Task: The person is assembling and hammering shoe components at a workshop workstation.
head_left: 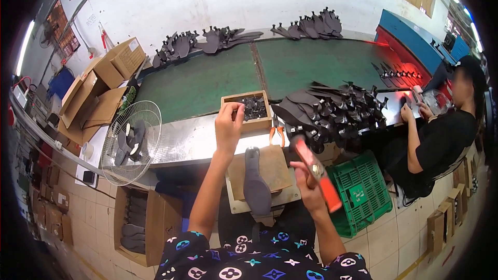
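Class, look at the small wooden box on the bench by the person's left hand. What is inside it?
The wooden box holds a heap of small dark pieces, too small to identify. The left hand covers its near left corner, hiding what lies there.

Contents of the small wooden box too small to be identified, partly covered by the left hand. Hammer head blurred, handle middle hidden in the right hand. Co-worker's face blurred.
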Demonstrator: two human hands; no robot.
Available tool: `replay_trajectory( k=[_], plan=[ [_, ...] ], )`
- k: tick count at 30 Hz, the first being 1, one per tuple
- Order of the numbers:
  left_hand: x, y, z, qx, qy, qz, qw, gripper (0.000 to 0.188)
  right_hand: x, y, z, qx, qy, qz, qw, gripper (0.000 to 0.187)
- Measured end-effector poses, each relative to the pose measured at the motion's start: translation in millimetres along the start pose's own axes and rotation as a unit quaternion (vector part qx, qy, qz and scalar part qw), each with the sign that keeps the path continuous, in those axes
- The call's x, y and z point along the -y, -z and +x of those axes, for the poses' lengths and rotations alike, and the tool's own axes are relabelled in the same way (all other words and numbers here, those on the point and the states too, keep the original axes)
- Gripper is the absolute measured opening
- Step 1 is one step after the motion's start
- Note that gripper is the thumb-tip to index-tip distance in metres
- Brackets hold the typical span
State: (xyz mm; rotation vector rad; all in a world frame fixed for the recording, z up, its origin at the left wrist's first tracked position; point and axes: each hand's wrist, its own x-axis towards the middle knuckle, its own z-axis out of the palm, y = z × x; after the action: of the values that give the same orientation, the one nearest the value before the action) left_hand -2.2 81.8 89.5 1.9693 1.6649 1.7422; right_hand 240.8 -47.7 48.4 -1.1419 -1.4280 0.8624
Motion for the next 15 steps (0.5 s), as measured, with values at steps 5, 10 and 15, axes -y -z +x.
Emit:
replay_trajectory(
  k=[5, 10, 15],
  plan=[
    [-80.7, 31.2, -33.7, -0.060, -0.133, -0.052, 0.988, 0.013, 37.2, -15.3, 35.6, 0.074, -0.038, 0.185, 0.979, 0.025],
    [-108.6, 54.8, -67.1, -0.054, -0.151, -0.086, 0.983, 0.017, 73.4, -23.6, 37.8, 0.117, -0.016, 0.253, 0.960, 0.032],
    [-121.0, 58.3, -82.9, -0.059, -0.095, -0.148, 0.983, 0.016, 95.8, -26.5, 28.9, 0.142, 0.034, 0.314, 0.938, 0.028]
  ],
)
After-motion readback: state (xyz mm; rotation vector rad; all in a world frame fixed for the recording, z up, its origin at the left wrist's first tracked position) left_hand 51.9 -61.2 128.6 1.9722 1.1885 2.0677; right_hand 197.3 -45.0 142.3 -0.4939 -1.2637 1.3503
